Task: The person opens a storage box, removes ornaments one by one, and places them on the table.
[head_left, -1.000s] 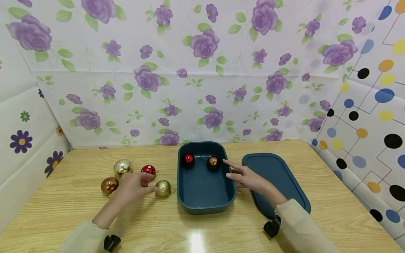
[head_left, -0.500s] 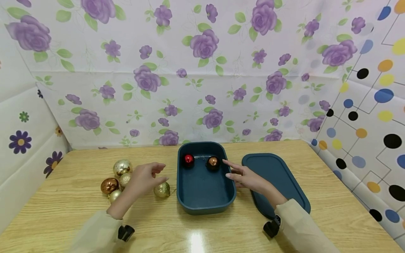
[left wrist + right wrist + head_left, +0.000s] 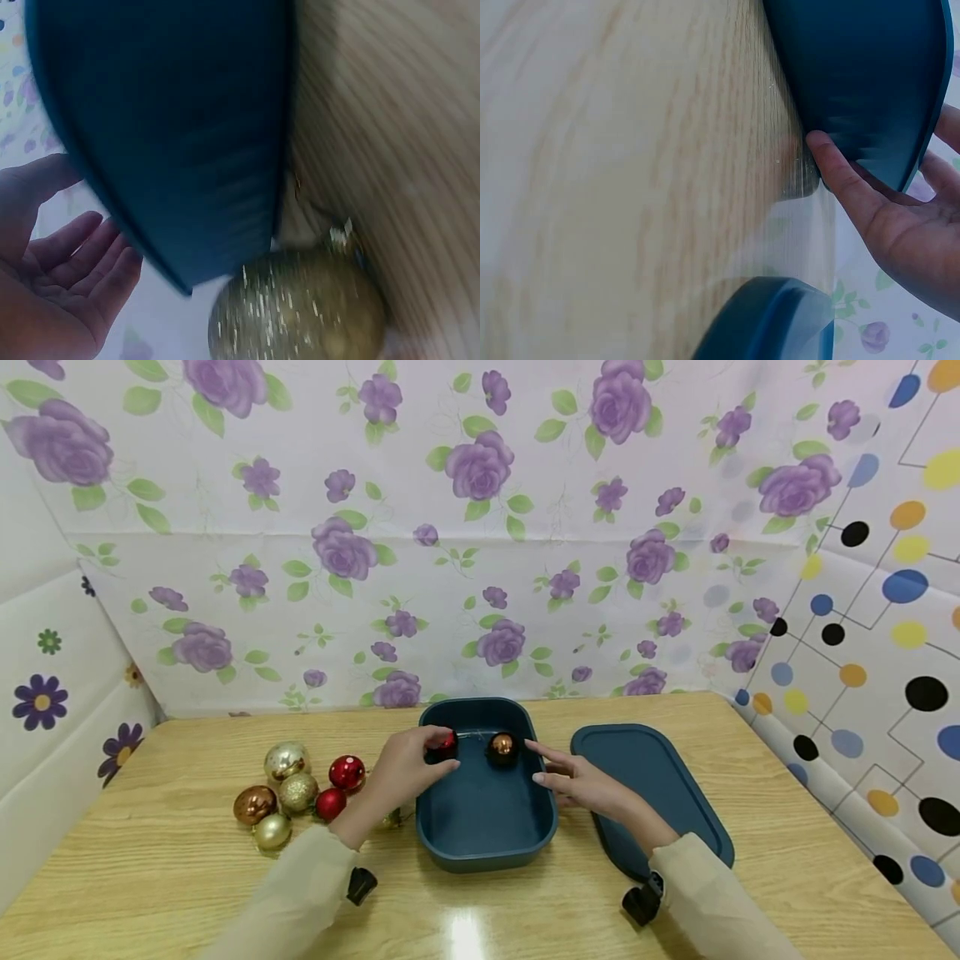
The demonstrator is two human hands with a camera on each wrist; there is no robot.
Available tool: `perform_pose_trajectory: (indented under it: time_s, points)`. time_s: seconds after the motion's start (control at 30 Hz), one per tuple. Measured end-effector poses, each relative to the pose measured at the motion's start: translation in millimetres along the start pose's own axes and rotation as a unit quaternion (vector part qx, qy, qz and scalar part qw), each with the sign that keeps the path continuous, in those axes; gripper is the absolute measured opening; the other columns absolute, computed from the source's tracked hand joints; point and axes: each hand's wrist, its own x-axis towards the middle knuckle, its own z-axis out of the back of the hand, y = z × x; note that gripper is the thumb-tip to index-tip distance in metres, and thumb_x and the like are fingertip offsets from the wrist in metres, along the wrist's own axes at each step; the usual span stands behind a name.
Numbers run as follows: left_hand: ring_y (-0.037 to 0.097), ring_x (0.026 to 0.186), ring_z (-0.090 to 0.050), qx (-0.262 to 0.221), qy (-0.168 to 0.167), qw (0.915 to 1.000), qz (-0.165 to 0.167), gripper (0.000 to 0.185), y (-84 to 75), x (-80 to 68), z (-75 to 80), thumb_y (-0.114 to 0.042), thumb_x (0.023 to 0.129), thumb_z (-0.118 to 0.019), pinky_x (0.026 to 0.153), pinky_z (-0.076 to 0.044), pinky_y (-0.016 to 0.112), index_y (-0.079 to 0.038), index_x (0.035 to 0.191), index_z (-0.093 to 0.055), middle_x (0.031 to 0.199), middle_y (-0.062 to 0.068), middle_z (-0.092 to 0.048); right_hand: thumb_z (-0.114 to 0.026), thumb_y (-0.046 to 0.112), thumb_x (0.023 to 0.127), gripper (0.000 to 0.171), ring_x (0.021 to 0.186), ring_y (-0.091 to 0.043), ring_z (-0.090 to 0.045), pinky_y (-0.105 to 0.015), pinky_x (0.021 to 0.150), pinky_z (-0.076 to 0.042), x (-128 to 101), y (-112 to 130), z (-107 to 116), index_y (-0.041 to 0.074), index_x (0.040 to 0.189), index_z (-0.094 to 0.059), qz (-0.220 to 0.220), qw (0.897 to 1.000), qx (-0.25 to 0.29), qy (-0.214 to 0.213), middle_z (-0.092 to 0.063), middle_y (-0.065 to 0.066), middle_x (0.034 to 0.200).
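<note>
My left hand (image 3: 401,764) reaches over the left rim of a dark blue box (image 3: 483,827), thumb and fingers apart around a shiny red Christmas ball (image 3: 448,748) in its far left corner. Whether they touch the ball is not clear. A copper Christmas ball (image 3: 502,747) sits in the far right part of the box. At the box's right side is my right hand (image 3: 585,785), with straight fingers against the outer wall and other fingertips over the rim. Beneath my left wrist lies a glittery gold ball (image 3: 296,307), mostly hidden in the head view.
To the left lie several ornaments, among them a red ball with white dots (image 3: 347,772), a plain red ball (image 3: 330,805), a copper ball (image 3: 255,805) and a pale gold ball (image 3: 287,762). A flat blue lid (image 3: 660,768) lies right of the box on the wooden table (image 3: 187,893).
My left hand has moved right, from beside the ornaments to over the box's left rim, leaving the dotted red ball on the table. The right hand has stayed at the box.
</note>
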Motion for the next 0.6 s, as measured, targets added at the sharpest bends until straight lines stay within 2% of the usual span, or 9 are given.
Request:
perform_pose_trajectory:
  time_s: [0.17,0.3,0.6]
  points:
    - [0.025,0.097,-0.06,0.005,0.015,0.9996,-0.021,0.044,-8.5,10.5,-16.3,-0.02,0.078,-0.073,0.084,-0.049,0.038,-0.002,0.116,-0.06,0.107,0.012,-0.063,-0.051,0.033,0.093,0.064,0.044,-0.016,-0.023,-0.037,0.048,-0.027,0,1,0,0.027,0.147,-0.017,-0.001,1.0,-0.001,-0.002,-0.015,-0.03,0.145]
    - [0.026,0.103,-0.058,0.015,0.042,0.9986,-0.027,0.048,-10.4,18.0,-29.5,-0.023,0.079,-0.072,0.087,-0.047,0.04,-0.002,0.12,-0.058,0.114,0.013,-0.06,-0.051,0.034,0.093,0.064,0.044,-0.016,-0.024,-0.036,0.049,-0.029,0,0,0,0.027,0.147,-0.018,-0.003,1.0,-0.003,-0.003,-0.016,-0.03,0.145]
    - [0.028,0.124,-0.042,0.017,0.141,0.9892,-0.036,0.062,-9.8,35.0,-50.2,-0.024,0.082,-0.069,0.101,-0.035,0.043,-0.001,0.134,-0.043,0.135,0.015,-0.045,-0.051,0.034,0.093,0.063,0.045,-0.015,-0.025,-0.035,0.05,-0.03,0,1,-1,0.028,0.146,-0.019,-0.004,1.0,-0.006,-0.008,-0.017,-0.03,0.144]
